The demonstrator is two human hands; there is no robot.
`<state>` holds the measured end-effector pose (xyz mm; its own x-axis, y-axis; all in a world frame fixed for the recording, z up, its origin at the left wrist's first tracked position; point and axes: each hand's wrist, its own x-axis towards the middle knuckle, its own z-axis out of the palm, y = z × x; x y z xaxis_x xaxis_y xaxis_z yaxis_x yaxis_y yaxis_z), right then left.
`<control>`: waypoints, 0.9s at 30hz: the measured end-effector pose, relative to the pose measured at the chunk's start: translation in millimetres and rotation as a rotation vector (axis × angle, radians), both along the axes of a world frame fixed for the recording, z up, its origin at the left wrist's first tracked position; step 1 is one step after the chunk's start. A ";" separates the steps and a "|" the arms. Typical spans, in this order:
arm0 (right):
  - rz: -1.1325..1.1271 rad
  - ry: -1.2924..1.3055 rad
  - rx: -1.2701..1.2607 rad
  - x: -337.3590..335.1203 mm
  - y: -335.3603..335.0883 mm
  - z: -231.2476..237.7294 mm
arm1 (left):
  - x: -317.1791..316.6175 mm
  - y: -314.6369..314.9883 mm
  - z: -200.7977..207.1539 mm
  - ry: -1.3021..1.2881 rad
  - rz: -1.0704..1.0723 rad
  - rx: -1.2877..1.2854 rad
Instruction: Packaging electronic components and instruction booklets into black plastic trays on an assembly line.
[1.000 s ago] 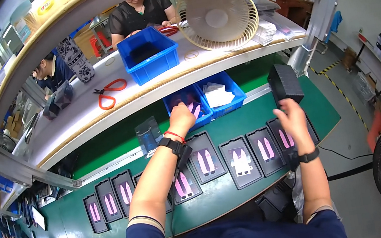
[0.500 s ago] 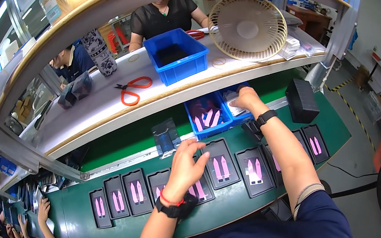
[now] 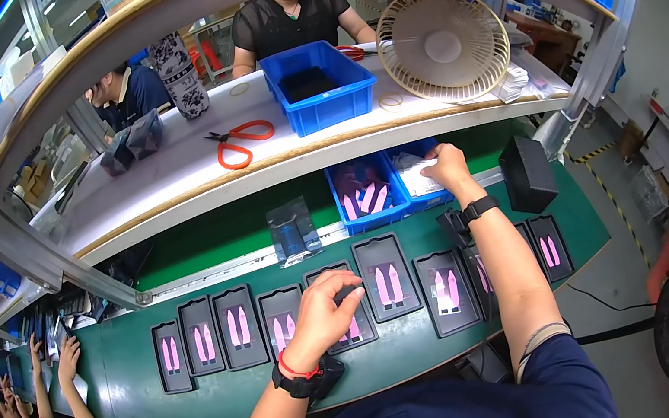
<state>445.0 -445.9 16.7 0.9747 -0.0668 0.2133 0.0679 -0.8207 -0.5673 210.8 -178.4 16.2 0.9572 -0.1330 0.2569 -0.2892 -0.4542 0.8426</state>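
My right hand (image 3: 448, 167) reaches into a blue bin of flat white slips (image 3: 416, 174), thumb and fingertips pinched at the edge of one slip. Over the row of shallow black trays hovers my left hand (image 3: 327, 313), fingers curved, a gap between thumb and forefinger, nothing in it. Beneath it lies a partly covered tray (image 3: 369, 332). Each tray, such as the black tray (image 3: 397, 304) just right of that hand, has a pair of pink pointed strips (image 3: 389, 285). More pink strips (image 3: 368, 198) fill the left blue bin (image 3: 377, 220).
Above the green bench (image 3: 130, 355) runs a shelf with red-handled scissors (image 3: 241, 145), a blue bin (image 3: 329, 110) and a fan grille (image 3: 443, 47). A black block (image 3: 528, 174) stands right of the bins. A silvery bag (image 3: 294, 231) lies behind the trays. Co-workers sit left and opposite.
My right hand has drawn back slightly to the right at the white slips, showing more of them. My left hand has lowered over the trays, its fingers curling more. The view has shifted slightly.
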 end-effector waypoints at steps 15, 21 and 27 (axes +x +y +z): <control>0.727 0.479 0.937 -146.1 89.5 14.5 | 5.6 0.9 -16.0 0.676 -0.354 -1.159; 0.648 0.500 0.734 -171.8 135.4 11.0 | -16.4 27.0 -36.9 0.356 0.031 -1.040; 0.770 0.605 0.940 -180.4 190.6 -8.0 | -56.7 82.0 -39.7 0.274 0.238 -1.161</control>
<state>264.6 -255.3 8.7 0.7546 0.6510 -0.0818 -0.1271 0.0227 -0.9916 154.1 -96.4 -23.5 0.9675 0.2284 -0.1083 -0.0502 0.5936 0.8032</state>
